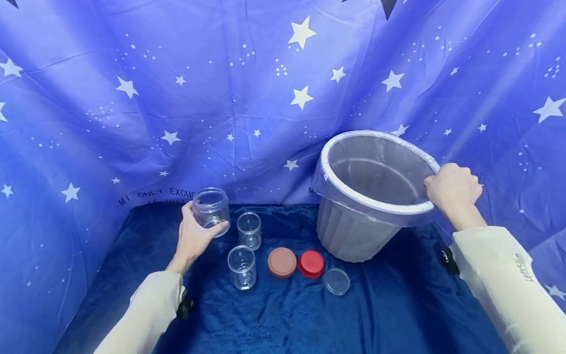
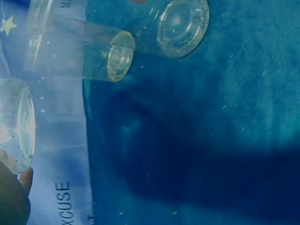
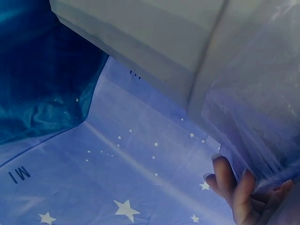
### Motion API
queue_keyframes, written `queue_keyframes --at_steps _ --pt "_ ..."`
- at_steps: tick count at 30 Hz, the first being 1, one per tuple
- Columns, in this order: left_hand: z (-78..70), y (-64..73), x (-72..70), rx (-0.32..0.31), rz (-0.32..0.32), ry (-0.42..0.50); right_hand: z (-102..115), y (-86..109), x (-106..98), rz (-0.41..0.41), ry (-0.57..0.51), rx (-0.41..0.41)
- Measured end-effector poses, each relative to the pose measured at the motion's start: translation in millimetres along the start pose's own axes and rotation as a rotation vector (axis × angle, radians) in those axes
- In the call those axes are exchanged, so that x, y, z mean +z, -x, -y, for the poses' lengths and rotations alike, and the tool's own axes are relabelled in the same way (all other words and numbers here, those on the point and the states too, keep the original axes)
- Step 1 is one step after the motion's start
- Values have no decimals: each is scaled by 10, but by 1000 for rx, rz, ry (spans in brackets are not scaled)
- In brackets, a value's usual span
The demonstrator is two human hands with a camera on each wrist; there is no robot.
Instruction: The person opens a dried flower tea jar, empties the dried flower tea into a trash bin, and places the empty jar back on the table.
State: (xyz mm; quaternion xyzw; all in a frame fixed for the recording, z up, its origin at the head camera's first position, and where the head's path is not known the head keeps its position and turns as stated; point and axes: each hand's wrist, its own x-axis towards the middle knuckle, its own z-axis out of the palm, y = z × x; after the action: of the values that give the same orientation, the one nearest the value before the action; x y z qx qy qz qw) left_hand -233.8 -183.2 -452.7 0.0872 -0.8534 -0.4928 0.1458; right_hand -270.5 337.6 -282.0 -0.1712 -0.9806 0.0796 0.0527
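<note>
My left hand (image 1: 194,236) grips a wide clear jar (image 1: 211,209) without a lid, thumb across its front and fingers behind; the left wrist view shows its base (image 2: 26,126) apart from the cloth. Close by on its right, two smaller clear jars (image 1: 249,230) (image 1: 242,268) stand upright and open. My right hand (image 1: 455,191) holds the rim of a grey trash bin (image 1: 353,231) at its right side, over a clear plastic liner (image 3: 253,108). Tilted in the head view, the bin has its lower end near the cloth; I cannot tell whether it touches.
A brown round lid (image 1: 282,262), a red lid (image 1: 311,263) and a clear lid (image 1: 337,281) lie in a row before the bin. Dark blue cloth (image 1: 283,319) covers the table. A blue-violet curtain with stars (image 1: 247,98) hangs behind and along both sides.
</note>
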Motion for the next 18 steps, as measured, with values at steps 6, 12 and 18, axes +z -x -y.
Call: queue_keyframes --at_steps 6,12,18 --pt "121 27 25 -55 -23 25 21 3 -2 -4 -10 0" --pt "166 40 51 -68 -39 37 26 0 -20 14 3 14" --pt "222 43 126 -14 -85 53 22 -5 -26 14 7 14"
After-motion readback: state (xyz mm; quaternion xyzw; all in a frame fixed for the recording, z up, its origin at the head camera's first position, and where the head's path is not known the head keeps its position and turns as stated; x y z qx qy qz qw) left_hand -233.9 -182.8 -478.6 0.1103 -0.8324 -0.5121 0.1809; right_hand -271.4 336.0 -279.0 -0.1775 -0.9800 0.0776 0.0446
